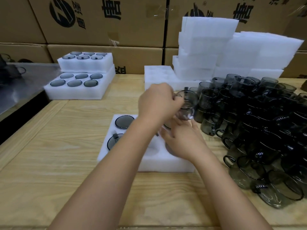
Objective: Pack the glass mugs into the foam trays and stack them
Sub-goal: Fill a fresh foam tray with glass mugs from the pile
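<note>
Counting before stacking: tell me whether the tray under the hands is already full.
No: the foam tray shows an empty pocket beside the right hand.

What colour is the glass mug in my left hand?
Smoky grey and see-through; the mug shows best in the head view.

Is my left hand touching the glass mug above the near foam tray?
Touching. In the head view the left hand curls its fingers round the glass mug, holding it above the foam tray.
</note>
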### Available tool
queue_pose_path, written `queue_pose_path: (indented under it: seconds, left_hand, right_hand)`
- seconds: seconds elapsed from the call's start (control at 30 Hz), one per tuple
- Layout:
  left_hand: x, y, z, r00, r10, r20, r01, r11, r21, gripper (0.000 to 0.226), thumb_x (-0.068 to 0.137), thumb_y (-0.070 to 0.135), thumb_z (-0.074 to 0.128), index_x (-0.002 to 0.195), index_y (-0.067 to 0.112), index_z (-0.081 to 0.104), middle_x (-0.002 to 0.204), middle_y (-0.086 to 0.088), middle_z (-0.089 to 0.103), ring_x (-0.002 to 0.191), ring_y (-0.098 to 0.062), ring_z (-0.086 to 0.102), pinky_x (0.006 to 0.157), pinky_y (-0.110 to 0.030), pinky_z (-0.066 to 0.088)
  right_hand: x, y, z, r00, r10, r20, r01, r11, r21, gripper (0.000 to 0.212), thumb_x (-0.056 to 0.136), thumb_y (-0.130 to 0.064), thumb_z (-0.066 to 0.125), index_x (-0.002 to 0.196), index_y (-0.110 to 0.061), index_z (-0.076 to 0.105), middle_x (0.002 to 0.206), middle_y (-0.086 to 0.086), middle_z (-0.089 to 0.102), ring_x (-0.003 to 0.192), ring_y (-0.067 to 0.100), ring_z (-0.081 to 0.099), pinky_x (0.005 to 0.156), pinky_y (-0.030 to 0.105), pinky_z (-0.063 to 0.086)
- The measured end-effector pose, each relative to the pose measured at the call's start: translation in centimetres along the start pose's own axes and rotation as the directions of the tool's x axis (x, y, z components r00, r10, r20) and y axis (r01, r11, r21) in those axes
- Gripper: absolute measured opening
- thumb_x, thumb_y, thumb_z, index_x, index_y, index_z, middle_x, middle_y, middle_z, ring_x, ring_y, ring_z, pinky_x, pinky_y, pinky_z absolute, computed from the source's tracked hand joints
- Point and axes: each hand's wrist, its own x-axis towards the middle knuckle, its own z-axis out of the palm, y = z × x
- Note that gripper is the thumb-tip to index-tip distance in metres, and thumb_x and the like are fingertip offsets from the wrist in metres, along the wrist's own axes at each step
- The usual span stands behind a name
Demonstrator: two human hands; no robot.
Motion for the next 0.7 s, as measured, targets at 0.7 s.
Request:
queue_pose_path:
  seconds: [0.7]
  left_hand:
    - [-2.8,-7.7,-1.5,0.989,-0.119,0.089,0.14,0.947,-0.29,0.027,0.073,0.028,0.062,0.058,0.005,0.06,0.048,-0.004,0.057,0.049,-0.018,0.053,0.048,-0.033,0.05]
  right_hand:
    - [-1.1,-1.6,-0.3,0.945,-0.037,-0.326,0.214,0.824,0.525,0.069,0.072,-0.037,0.072,0.136,-0.027,0.047,0.113,-0.017,0.055,0.088,-0.017,0.046,0.081,-0.003,0.03]
